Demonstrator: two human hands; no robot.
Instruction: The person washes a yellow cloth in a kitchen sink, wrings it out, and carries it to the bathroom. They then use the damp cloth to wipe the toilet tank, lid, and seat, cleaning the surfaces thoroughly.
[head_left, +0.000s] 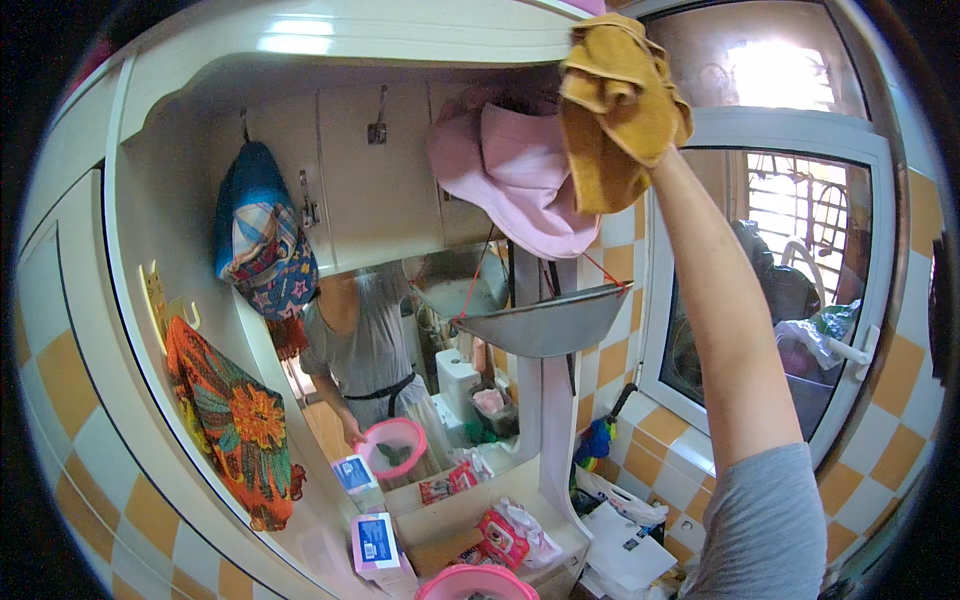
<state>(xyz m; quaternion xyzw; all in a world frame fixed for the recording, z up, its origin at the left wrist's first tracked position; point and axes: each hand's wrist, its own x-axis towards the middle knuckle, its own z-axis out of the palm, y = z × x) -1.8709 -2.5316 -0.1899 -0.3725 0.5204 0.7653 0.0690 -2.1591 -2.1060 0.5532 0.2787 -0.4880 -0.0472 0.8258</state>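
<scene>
My right hand (663, 160) is raised high and grips a mustard-yellow cloth (619, 120), whose folds hide most of the fingers. The cloth lies against the right end of the white cabinet's upper front board (420, 31); whether it presses on it, I cannot tell. Just below and left hangs a pink sun hat (525, 176). My left hand is out of direct view, but the mirror (480, 262) reflects it holding the rim of a pink plastic basin. That basin (474, 576) shows at the bottom edge, with something dark inside.
A grey metal dustpan-like scoop (547, 322) hangs on red cords before the mirror. Caps (266, 240) and a patterned scarf (232, 427) hang at left. A box (381, 547) and a red wipes pack (504, 538) stand on the shelf. At right is a white-framed window (776, 127).
</scene>
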